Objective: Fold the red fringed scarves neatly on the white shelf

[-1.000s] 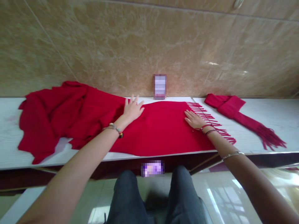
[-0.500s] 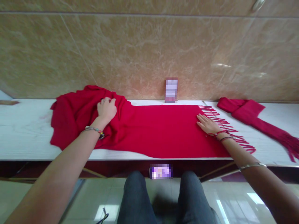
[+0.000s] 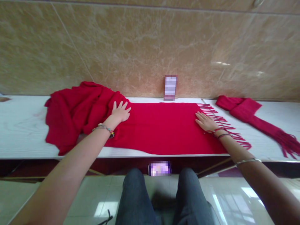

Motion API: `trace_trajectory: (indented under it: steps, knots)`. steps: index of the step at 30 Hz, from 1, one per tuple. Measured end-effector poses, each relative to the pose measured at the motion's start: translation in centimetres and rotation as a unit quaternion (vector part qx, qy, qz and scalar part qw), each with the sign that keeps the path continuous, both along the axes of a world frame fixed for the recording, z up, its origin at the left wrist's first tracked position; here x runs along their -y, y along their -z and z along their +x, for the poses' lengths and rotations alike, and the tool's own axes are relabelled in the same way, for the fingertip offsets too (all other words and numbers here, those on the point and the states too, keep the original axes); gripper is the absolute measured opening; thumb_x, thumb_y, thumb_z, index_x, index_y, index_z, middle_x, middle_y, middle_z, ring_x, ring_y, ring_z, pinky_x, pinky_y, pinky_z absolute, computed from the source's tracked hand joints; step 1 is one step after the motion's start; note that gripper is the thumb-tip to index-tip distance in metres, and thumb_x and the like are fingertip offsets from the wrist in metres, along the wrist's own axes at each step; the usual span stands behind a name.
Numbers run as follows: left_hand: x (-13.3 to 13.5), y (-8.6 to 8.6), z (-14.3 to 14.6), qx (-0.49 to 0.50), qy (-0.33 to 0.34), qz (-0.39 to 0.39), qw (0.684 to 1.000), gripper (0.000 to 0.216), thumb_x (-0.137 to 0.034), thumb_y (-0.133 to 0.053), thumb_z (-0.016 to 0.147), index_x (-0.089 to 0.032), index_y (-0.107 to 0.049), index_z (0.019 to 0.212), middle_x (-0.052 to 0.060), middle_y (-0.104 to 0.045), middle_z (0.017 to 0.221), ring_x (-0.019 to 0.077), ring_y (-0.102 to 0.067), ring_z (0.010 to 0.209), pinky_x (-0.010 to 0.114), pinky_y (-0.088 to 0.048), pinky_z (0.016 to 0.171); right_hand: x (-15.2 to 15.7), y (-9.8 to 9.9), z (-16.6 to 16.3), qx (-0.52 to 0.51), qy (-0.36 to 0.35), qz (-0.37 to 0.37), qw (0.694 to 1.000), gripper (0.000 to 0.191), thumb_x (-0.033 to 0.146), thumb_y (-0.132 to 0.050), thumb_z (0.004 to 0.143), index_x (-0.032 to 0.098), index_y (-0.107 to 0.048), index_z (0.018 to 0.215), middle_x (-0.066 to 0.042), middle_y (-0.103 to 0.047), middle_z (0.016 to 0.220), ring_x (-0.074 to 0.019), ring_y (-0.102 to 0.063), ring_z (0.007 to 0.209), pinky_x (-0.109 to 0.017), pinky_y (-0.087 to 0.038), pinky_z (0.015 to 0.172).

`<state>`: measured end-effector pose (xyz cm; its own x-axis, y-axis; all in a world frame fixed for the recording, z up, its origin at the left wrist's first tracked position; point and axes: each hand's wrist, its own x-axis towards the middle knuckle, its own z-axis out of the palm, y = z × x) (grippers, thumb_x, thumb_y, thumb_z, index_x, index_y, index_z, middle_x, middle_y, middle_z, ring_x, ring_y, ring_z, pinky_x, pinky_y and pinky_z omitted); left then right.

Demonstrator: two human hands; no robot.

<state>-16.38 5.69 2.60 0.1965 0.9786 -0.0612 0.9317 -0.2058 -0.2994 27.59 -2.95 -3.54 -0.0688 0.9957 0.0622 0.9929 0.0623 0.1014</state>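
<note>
A long red scarf (image 3: pixel 159 126) lies across the white table (image 3: pixel 21 131). Its right part is spread flat, with a fringe (image 3: pixel 220 123) at the right end, and its left part sits in a bunched heap (image 3: pixel 75 109). My left hand (image 3: pixel 120 112) rests flat on the scarf where the heap meets the flat part, fingers spread, holding nothing. My right hand (image 3: pixel 205 122) lies flat on the scarf's right end beside the fringe, fingers stretched out.
A second red scarf (image 3: pixel 248 112), folded, lies at the table's right with its fringe toward the front edge. A small blurred upright card (image 3: pixel 170 87) leans on the marble wall behind. A blurred object (image 3: pixel 159 168) sits under the table edge above my knees.
My left hand has moved right, off the bunched heap, and now lies flat with fingers spread at the heap's edge. My right hand has stayed on the fringed end.
</note>
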Motion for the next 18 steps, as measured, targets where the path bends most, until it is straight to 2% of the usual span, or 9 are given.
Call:
trace_trajectory:
  steps: [3,5,6,7,10,12,18]
  knots:
    - [1.3,0.1,4.6,0.117,-0.024,-0.027,0.993,0.058,-0.049,-0.022,0.096,-0.024,-0.029,0.147,0.009,-0.009,0.158,0.0363,-0.005,0.143,0.062,-0.009,0.111,-0.2,-1.0,-1.2,-0.003,0.024,-0.026,0.999,0.054,0.036,-0.025,0.095,0.013,-0.038,0.142,-0.013,-0.033,0.150,-0.0279,-0.029,0.139,-0.052,-0.030,0.109]
    - [2.2,1.0,7.2,0.177,-0.023,-0.084,0.980,0.065,-0.059,-0.020,0.093,-0.027,-0.022,0.149,0.008,-0.006,0.158,0.0396,-0.007,0.142,0.063,-0.012,0.110,-0.2,-2.0,-3.3,-0.012,0.035,-0.012,0.999,0.058,0.041,-0.027,0.094,0.012,-0.036,0.143,-0.014,-0.028,0.152,-0.0309,-0.024,0.141,-0.057,-0.027,0.108]
    - [2.5,1.6,8.2,0.189,-0.018,-0.098,0.977,0.066,-0.061,-0.021,0.092,-0.029,-0.020,0.150,0.007,-0.007,0.158,0.0402,-0.007,0.142,0.064,-0.013,0.109,-0.3,-2.4,-4.7,-0.022,0.026,0.013,0.999,0.061,0.043,-0.028,0.094,0.009,-0.033,0.144,-0.016,-0.023,0.154,-0.0304,-0.019,0.142,-0.055,-0.025,0.110]
    - [2.8,2.2,8.8,0.194,0.000,-0.081,0.978,0.067,-0.062,-0.021,0.091,-0.028,-0.020,0.150,0.008,-0.008,0.158,0.0399,-0.005,0.142,0.065,-0.011,0.109,-0.3,-2.6,-6.2,-0.041,0.008,0.021,0.999,0.063,0.045,-0.027,0.094,0.009,-0.029,0.146,-0.015,-0.019,0.155,-0.0293,-0.016,0.143,-0.054,-0.024,0.111]
    - [3.0,3.4,9.5,0.193,0.028,-0.056,0.979,0.065,-0.061,-0.022,0.092,-0.029,-0.024,0.149,0.007,-0.011,0.158,0.0378,-0.006,0.143,0.065,-0.010,0.109,-0.4,-2.6,-9.9,-0.075,-0.043,-0.013,0.996,0.065,0.048,-0.027,0.095,0.011,-0.025,0.148,-0.011,-0.017,0.156,-0.0270,-0.015,0.144,-0.052,-0.023,0.112]
    - [2.7,3.7,9.4,0.193,0.032,-0.051,0.979,0.064,-0.061,-0.023,0.092,-0.030,-0.025,0.148,0.006,-0.012,0.158,0.0375,-0.007,0.143,0.065,-0.011,0.109,-0.5,-2.1,-11.0,-0.072,-0.055,-0.033,0.995,0.063,0.047,-0.027,0.095,0.012,-0.027,0.147,-0.010,-0.021,0.155,-0.0258,-0.018,0.143,-0.051,-0.021,0.113]
    - [2.2,3.2,8.5,0.194,0.061,-0.072,0.977,0.061,-0.055,-0.025,0.094,-0.027,-0.024,0.148,0.009,-0.013,0.157,0.0349,-0.008,0.143,0.062,-0.011,0.110,-1.0,-1.1,-9.9,-0.055,-0.058,-0.026,0.996,0.060,0.045,-0.027,0.095,0.014,-0.031,0.146,-0.008,-0.025,0.154,-0.0250,-0.023,0.142,-0.048,-0.023,0.113]
